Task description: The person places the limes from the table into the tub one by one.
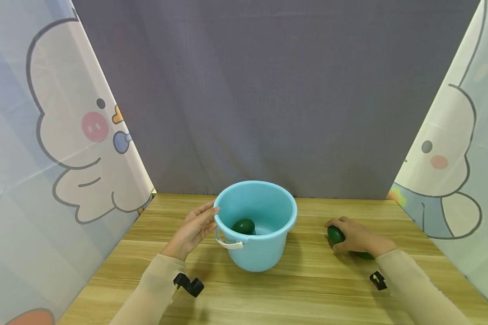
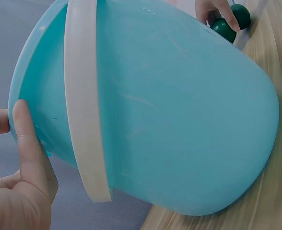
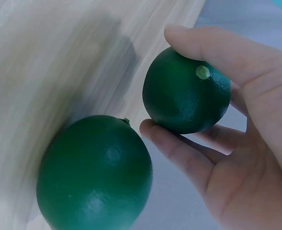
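A light blue bucket [image 1: 256, 253] stands upright on the table, its white handle [image 2: 86, 96] hanging on the near left side. One dark green avocado [image 1: 244, 226] lies inside it. At the bucket's left rim, my left hand [image 1: 193, 230] pinches the edge between thumb and fingers, with the thumb [image 2: 26, 129] along the outer wall. To the right of the bucket, my right hand [image 1: 355, 237] grips a glossy green avocado [image 3: 184, 93] between thumb and fingers; its pale stem spot shows. Another green avocado [image 3: 95, 175] lies on the table beside that hand, mostly hidden by it in the head view.
The wooden table [image 1: 309, 289] ends at a grey curtain [image 1: 260, 99] at the back. Curtains with cartoon figures [image 1: 77, 126] hang at the left and right. Black wrist mounts [image 1: 188, 284] stick out from both sleeves.
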The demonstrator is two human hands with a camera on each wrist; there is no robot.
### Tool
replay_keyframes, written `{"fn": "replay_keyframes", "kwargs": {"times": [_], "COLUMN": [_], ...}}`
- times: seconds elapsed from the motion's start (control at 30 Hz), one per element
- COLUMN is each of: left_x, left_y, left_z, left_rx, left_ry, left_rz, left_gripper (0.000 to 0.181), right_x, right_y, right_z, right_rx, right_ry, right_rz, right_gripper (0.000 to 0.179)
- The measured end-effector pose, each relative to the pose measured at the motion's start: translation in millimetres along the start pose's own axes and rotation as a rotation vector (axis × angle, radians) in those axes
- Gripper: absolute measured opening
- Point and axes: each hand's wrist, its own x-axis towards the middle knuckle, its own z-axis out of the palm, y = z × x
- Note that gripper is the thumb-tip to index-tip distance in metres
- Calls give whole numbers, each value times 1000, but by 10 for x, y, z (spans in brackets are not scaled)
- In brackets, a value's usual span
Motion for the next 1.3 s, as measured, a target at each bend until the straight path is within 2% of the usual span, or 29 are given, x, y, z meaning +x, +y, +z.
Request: {"fn": "replay_keyframes", "kwargs": {"times": [0.63, 0.8, 1.3], "left_x": [1, 2, 9], "left_y": [1, -2, 1], "left_z": [18, 15, 8], "left_rx": [-18, -14, -11], "left_ry": [3, -4, -9], "left_rz": [6, 8, 2], "left_gripper": [55, 56, 59], "right_x": [-46, -50, -62], "right_y": [-127, -190, -337], "right_z": [-239, -305, -467], "right_rx": [-40, -54, -97], "right_ry": [45, 43, 87], "right_rz": [-76, -70, -128], "right_gripper": [60, 61, 60]}}
